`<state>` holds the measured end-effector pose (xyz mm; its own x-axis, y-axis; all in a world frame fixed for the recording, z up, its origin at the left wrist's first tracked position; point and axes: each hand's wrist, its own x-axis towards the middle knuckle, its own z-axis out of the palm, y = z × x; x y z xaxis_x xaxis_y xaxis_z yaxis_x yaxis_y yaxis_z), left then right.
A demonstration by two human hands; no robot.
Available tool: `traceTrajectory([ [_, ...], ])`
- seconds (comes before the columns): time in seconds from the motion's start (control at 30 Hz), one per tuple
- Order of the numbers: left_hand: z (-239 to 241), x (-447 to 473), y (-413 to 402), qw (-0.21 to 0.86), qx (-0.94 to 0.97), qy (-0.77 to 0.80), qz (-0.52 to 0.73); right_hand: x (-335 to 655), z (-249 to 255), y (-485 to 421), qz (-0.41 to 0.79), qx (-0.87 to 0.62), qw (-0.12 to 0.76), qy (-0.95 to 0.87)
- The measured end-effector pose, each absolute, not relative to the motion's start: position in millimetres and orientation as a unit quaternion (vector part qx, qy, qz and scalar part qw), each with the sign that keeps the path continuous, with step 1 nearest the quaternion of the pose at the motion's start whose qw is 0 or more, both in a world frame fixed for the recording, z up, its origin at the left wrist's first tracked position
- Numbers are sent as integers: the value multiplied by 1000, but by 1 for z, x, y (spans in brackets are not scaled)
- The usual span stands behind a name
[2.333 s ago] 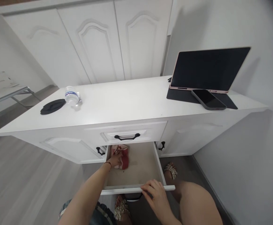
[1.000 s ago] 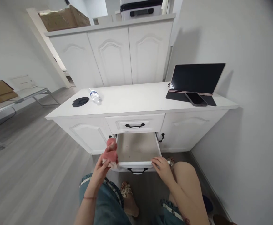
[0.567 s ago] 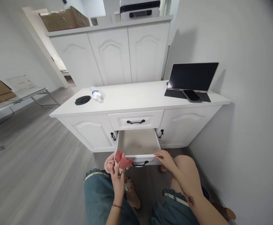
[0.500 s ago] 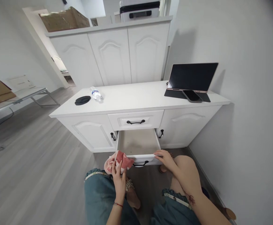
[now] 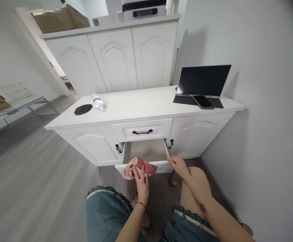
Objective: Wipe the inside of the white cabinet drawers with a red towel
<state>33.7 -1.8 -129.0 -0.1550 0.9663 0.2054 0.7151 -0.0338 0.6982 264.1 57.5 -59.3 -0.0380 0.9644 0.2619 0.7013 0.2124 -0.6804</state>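
Observation:
A red and white cloth (image 5: 148, 167) is pressed against the front of the pulled-out lower drawer (image 5: 165, 167), covering the middle of its front and hiding its handle. My left hand (image 5: 141, 183) holds the cloth with the fingers laid over it. At the drawer front's right top corner, my right hand (image 5: 178, 164) grips the edge, fingers bent over it. The visible part of the drawer's inside is bare and pale. Above it, the upper drawer (image 5: 142, 131) is closed, with a black handle.
On the white cabinet top (image 5: 136, 104) lie a black round object (image 5: 83, 109) and a clear plastic bottle (image 5: 99, 102) at the left. A dark-screened tablet (image 5: 203, 80) with a phone (image 5: 203, 102) before it stands at the right. Both my knees flank the drawer.
My left hand has shifted the cloth rightward and slightly up along the drawer front, over the handle. My right hand stays at the drawer's right corner. The view has shifted slightly.

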Motion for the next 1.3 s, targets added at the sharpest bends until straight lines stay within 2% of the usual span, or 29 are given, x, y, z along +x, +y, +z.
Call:
traceTrajectory([
  [0.37,-137,101,15,151,819,539,128,267,-68,58,244,-593,413,-647],
  [0.5,-138,110,22,138,851,500,82,267,-70,60,263,-594,438,-622],
  [0.7,-160,92,37,163,902,399,26,264,-72,64,241,-600,423,-634],
  [0.77,-174,83,40,143,907,396,8,263,-71,64,228,-601,411,-647],
  [1.03,-212,68,49,-80,939,334,-8,262,-73,66,218,-617,377,-655],
  [1.3,-201,33,55,-44,953,291,63,263,-82,68,218,-622,372,-654],
])
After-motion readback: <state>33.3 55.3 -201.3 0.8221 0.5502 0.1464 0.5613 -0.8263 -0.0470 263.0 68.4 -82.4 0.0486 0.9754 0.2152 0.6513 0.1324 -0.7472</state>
